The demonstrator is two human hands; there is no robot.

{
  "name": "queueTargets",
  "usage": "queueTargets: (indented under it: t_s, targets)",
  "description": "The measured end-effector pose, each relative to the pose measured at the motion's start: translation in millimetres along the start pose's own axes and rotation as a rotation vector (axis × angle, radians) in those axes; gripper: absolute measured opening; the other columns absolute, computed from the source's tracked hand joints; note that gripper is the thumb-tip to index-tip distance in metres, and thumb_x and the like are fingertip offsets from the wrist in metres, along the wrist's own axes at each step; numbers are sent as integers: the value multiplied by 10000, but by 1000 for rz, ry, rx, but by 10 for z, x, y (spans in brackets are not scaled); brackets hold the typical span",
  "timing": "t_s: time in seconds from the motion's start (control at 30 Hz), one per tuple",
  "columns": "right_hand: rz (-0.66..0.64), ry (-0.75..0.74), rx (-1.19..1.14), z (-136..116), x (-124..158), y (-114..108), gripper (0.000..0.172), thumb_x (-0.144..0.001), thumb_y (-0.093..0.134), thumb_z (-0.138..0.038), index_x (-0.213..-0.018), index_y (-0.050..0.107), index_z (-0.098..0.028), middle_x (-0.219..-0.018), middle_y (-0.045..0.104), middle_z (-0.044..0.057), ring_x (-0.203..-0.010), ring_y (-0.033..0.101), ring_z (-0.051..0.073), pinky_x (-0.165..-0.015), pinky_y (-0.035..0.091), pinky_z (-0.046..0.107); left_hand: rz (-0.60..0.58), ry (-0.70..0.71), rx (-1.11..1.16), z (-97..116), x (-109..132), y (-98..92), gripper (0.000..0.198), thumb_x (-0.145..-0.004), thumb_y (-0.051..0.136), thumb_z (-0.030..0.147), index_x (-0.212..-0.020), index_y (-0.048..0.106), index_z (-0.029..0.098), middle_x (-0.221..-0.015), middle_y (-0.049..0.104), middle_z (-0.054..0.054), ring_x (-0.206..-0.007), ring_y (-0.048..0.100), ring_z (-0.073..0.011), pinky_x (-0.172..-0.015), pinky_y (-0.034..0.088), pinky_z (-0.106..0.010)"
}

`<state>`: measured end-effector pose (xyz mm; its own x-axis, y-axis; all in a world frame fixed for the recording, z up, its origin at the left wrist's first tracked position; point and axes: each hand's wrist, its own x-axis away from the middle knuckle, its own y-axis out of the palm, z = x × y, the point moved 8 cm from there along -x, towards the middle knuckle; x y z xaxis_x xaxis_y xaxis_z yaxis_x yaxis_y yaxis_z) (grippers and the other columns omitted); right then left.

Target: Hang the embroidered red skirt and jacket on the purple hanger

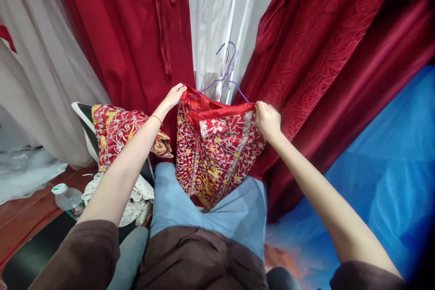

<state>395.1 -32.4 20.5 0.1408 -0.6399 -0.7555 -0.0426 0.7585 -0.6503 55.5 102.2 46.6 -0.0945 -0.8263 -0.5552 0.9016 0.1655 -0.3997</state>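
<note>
A red garment (220, 154) with silver and gold embroidery hangs over my thighs, its plain red top edge stretched between my hands. My left hand (176, 94) pinches the garment's upper left corner. At the upper right corner, my right hand (268, 120) is closed on the same edge. A thin purple hanger (228, 74) has its hook upright above the garment; its arms run down to the garment's opening, and its lower part is partly hidden inside.
Another embroidered red cloth (118, 129) lies on a black and white seat at left. Below it are a spotted white cloth (141, 195) and a plastic bottle (70, 200). Red garments (136, 31) hang ahead; blue fabric (380, 163) spreads at right.
</note>
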Motion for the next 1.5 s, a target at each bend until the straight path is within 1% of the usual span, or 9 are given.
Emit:
queueTargets:
  t_s: [0.13, 0.23, 0.4, 0.5, 0.6, 0.67, 0.8, 1.13, 1.5]
  targets:
    - [167, 154, -199, 213, 14, -85, 437, -1031, 193, -310, -1143, 576, -133, -952, 650, 165, -863, 578, 271, -785, 442, 389, -57, 48, 66, -76, 60, 71, 244, -942, 488, 304, -729, 418, 206, -705, 424, 37, -693, 455, -126, -806, 425, -272]
    - [177, 171, -76, 132, 41, -136, 418, -991, 250, -266, -1213, 556, -88, -1117, 609, 230, -1077, 540, 343, -908, 411, 500, -55, 84, 17, -21, 123, 97, 276, -975, 430, 338, -748, 489, 192, -764, 529, 2, -793, 534, -150, -893, 428, -296]
    - [-37, -145, 40, -622, -10, 9, 495, -913, 384, -232, -1376, 473, -82, -1415, 452, 245, -1333, 366, 398, -1056, 269, 591, -147, 83, 105, 75, 228, 122, 283, -919, 342, 244, -823, 598, 169, -1025, 682, -65, -977, 607, -182, -959, 437, -302]
    - [-74, -237, -59, -1058, -158, 79, 585, -927, 404, -335, -1450, 390, -74, -1431, 443, 252, -1320, 372, 404, -1060, 269, 601, -198, 105, 51, 147, 362, 114, 187, -847, 516, 325, -936, 596, 182, -1093, 687, -53, -994, 619, -197, -945, 452, -326]
    - [-42, -259, -148, -1394, -362, 100, 622, -936, 410, -380, -1472, 353, -70, -1398, 468, 252, -1274, 407, 405, -1037, 298, 610, -173, 122, -156, 186, 524, 72, 434, -738, 710, 450, -1080, 550, 236, -1148, 674, -10, -1022, 628, -225, -954, 444, -364]
    - [-23, -326, -159, -1606, -451, 114, 574, -944, 432, -343, -1452, 385, -80, -1361, 495, 244, -1242, 434, 388, -1026, 318, 594, -120, 113, -265, 183, 602, 32, 514, -717, 742, 510, -1110, 520, 264, -1176, 664, 4, -1048, 631, -244, -947, 438, -372]
    - [-8, -524, -95, -1906, -473, 166, 352, -981, 408, -202, -1310, 531, -178, -1291, 550, 190, -1180, 477, 317, -1000, 357, 546, -66, 90, -308, 139, 644, 13, 425, -793, 684, 531, -1084, 514, 273, -1114, 676, 3, -1009, 643, -241, -888, 437, -345]
    - [-40, -1020, 26, -2209, -436, 3, 280, -1041, 302, -141, -1086, 572, -200, -1049, 621, 85, -924, 531, 183, -854, 416, 395, -71, 134, -202, 39, 537, 68, 255, -938, 514, 465, -946, 587, 220, -836, 651, 6, -770, 575, -166, -714, 378, -270]
    - [-132, -1069, 28, -2253, -421, -163, 315, -1052, 274, -148, -1102, 581, -193, -956, 632, 66, -823, 533, 164, -735, 390, 333, -88, 133, -164, 4, 518, 77, 251, -938, 549, 454, -916, 610, 211, -671, 550, 34, -639, 497, -143, -628, 309, -264]
